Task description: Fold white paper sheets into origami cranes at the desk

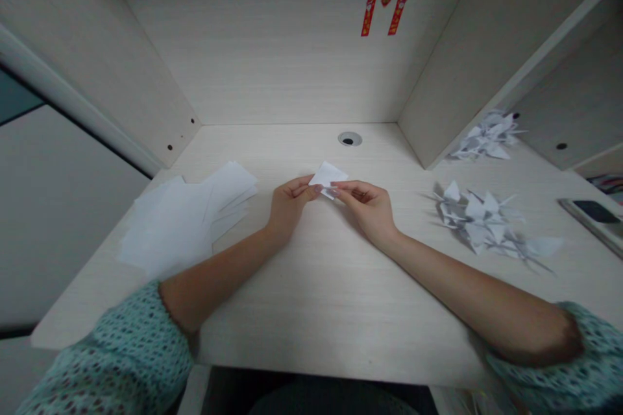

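A small folded white paper piece (329, 177) is held just above the pale wooden desk (321, 285), near its middle. My left hand (289, 203) pinches its left edge with thumb and fingertips. My right hand (367, 204) pinches its right lower edge, fingers curled. Both forearms rest on the desk, with patterned teal sleeves pushed up near the elbows.
A loose stack of white paper sheets (185, 220) lies at the left. Several folded paper cranes (487, 220) lie at the right, with more cranes (487, 136) further back. A dark phone (596, 213) lies at the far right. A cable hole (350, 139) sits at the back. Cubicle walls enclose three sides.
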A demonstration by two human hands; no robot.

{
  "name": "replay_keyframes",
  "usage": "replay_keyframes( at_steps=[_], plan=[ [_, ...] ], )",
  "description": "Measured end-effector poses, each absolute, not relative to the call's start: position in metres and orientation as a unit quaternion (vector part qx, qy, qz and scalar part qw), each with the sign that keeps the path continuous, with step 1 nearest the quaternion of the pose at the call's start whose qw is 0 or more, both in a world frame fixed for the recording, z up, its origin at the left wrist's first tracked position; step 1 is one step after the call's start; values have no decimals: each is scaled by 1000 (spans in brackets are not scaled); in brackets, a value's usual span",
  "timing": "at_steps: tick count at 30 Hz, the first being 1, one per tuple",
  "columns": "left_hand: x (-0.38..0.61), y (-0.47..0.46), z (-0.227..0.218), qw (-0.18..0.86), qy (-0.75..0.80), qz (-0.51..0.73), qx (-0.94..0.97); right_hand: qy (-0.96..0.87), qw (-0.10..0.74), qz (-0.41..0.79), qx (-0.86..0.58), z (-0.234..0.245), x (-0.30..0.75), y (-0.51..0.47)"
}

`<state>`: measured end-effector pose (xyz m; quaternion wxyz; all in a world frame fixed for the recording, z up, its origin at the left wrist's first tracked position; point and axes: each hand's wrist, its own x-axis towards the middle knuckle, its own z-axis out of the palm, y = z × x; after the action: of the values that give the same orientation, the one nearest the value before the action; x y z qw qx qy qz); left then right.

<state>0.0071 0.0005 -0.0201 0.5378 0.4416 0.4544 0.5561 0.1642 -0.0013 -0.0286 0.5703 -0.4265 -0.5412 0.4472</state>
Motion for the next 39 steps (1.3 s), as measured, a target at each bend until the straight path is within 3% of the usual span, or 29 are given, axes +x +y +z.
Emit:
replay_keyframes(
  at_steps=[39],
  plan=[
    [7, -4, -14, 548, 458, 537, 450, -532, 581, 418, -453, -29, 165, 0]
  ],
)
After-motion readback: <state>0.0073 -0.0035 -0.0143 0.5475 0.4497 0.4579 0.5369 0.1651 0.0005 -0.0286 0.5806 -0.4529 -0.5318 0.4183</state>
